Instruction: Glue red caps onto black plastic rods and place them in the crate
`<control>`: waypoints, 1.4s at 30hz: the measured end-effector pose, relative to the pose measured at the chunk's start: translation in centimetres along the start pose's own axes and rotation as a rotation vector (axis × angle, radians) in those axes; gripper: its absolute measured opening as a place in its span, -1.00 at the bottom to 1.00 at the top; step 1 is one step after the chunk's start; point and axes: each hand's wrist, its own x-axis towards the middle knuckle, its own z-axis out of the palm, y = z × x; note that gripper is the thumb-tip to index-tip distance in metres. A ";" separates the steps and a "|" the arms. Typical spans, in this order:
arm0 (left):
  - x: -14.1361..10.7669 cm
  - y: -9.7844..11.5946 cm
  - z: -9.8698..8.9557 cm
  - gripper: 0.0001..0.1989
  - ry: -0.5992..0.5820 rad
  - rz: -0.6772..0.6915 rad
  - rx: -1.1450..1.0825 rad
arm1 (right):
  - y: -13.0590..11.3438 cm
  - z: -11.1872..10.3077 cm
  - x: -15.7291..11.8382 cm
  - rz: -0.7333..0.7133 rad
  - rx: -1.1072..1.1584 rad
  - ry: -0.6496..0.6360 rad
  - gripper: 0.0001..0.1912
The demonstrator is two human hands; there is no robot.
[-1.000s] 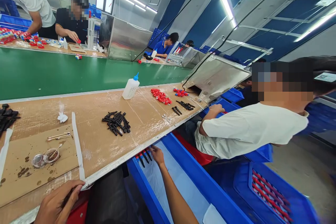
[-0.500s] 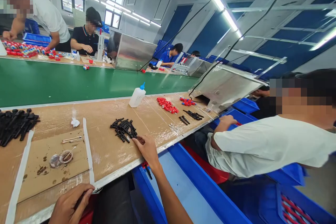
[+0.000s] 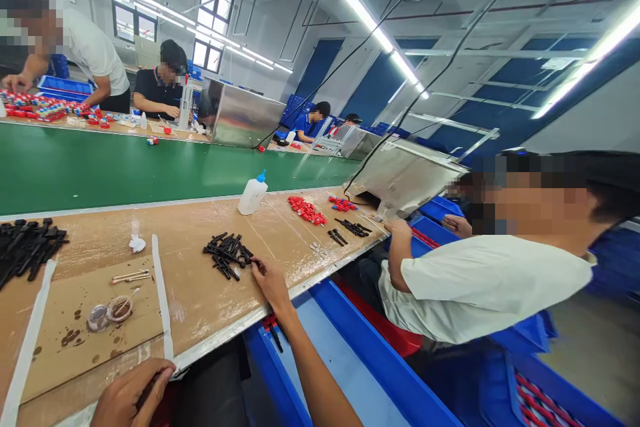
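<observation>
My right hand rests on the tabletop at the right side of a pile of black plastic rod-like parts. Its fingertips are pinched at the end of one black part there. My left hand is at the table's near edge with curled fingers, thumb against the index finger; whatever lies within them is hidden. Just beyond it is a cardboard sheet between white tape strips. On the sheet are a small round dish of brown paste with a swab in it, a clear lid and several cotton swabs.
A white squeeze bottle, red parts and more black parts lie farther right. Black parts are heaped at far left. Blue bins stand below the edge. A co-worker in white sits at right. A green belt runs behind.
The camera view has turned slightly, so the scene sits a little left and lower. The co-worker at right has leaned and a second hand shows. My hands stay in nearly the same places.
</observation>
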 end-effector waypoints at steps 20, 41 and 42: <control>0.0 4.8 -2.6 -0.63 -0.099 -0.705 -0.835 | -17.6 1.2 -8.4 -0.534 0.536 -0.650 -0.64; 0.1 1.6 -2.6 -0.76 0.362 -0.886 -1.789 | -21.2 9.4 -5.1 -0.297 0.429 -0.337 -0.83; 0.1 1.6 -2.7 -0.76 0.364 -0.890 -1.799 | -20.9 9.4 -5.2 -0.277 0.420 -0.298 -0.83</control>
